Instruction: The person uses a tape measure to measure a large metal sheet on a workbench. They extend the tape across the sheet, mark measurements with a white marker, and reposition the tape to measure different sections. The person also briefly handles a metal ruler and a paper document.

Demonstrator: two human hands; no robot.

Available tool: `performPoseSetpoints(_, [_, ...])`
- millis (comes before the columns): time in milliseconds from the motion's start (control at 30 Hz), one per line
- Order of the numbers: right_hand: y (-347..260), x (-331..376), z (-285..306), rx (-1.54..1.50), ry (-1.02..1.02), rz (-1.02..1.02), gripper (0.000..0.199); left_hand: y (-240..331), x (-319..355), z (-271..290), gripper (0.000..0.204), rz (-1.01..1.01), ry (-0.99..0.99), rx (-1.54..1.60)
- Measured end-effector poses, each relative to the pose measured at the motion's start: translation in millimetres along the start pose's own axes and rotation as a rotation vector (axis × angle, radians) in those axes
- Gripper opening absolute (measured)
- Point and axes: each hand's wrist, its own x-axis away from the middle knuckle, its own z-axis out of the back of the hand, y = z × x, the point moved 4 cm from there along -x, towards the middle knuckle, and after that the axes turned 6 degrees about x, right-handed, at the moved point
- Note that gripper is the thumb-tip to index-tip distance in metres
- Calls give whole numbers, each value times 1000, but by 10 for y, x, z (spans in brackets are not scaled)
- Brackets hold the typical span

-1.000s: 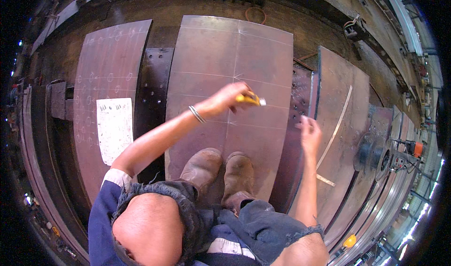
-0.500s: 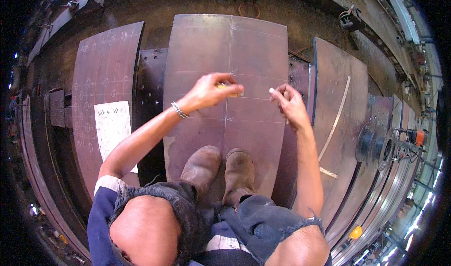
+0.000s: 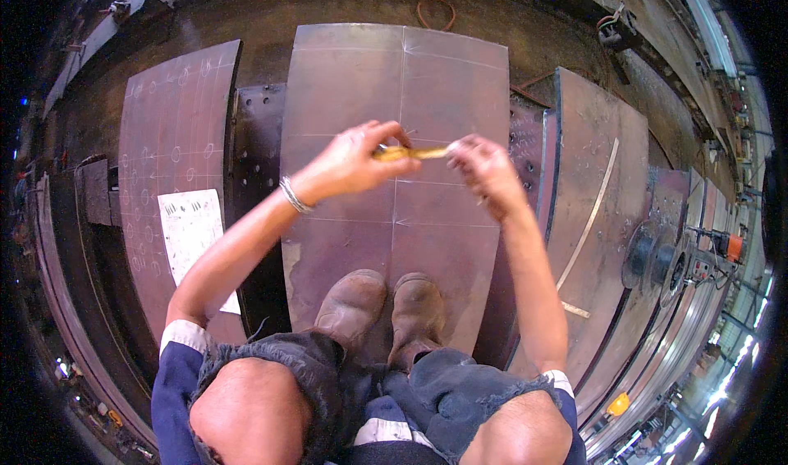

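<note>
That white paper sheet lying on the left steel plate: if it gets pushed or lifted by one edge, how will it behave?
The white paper sheet looks thin and flat, so it would probably flop if lifted by an edge. It likely weighs almost nothing and may slide easily on the smooth brown steel plate. Its lower corner appears to overhang the plate edge, so a push might send it off.

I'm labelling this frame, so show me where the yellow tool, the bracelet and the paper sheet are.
yellow tool [image 3: 408, 151], head view, on its middle stretch between the two hands.
bracelet [image 3: 294, 195], head view, on the band across the left wrist.
paper sheet [image 3: 194, 233], head view, on its middle.
</note>
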Motion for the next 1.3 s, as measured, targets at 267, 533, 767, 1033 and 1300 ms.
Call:
performPoseSetpoints(267, [663,-1105,1706,-5,452,-128,24,-1237,-187,1141,43,599,-142,-280])
performPoseSetpoints(533, [637,-1529,1487,704,730,-44,40,-1701,-188,1350,48,771,-97,-443])
performPoseSetpoints(767, [650,-1485,1477,662,705,-53,44,-1885,-259,1435,49,810,-28,-567])
performPoseSetpoints(1033, [836,-1430,1485,470,710,-17,37,-1912,-367,1472,44,815,-7,-580])
performPoseSetpoints(1300, [793,-1430,1476,533,741,-16,33,-1942,-290,1443,58,826,6,-554])
